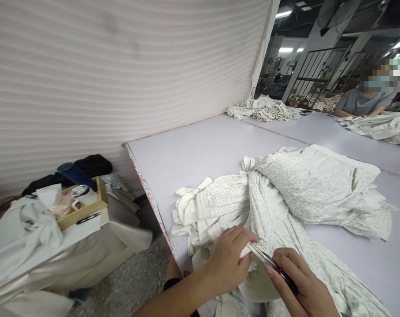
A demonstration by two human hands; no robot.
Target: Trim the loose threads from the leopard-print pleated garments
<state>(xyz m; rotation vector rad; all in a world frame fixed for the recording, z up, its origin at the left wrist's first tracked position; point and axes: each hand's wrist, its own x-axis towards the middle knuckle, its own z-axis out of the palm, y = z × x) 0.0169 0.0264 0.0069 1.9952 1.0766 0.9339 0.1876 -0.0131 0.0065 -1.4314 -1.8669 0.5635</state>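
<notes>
Pale patterned garments point(226, 193) lie bunched on the light table, with ribbed cuffs towards the left. My left hand point(231, 259) pinches an edge of this cloth near a small printed or stitched motif point(261, 245). Dark-handled thread snips point(286, 277) are held in my right hand point(301, 281), their metal blades pointing up and left at the cloth edge beside my left fingertips. Whether a thread lies between the blades is too small to tell.
More garments point(264, 108) lie at the table's point(187, 149) far edge. A masked person point(367, 99) sits far right by another pile point(385, 125). Striped fabric point(120, 66) hangs behind. Lower left, a wooden tray point(102, 193) holds a mug point(83, 193).
</notes>
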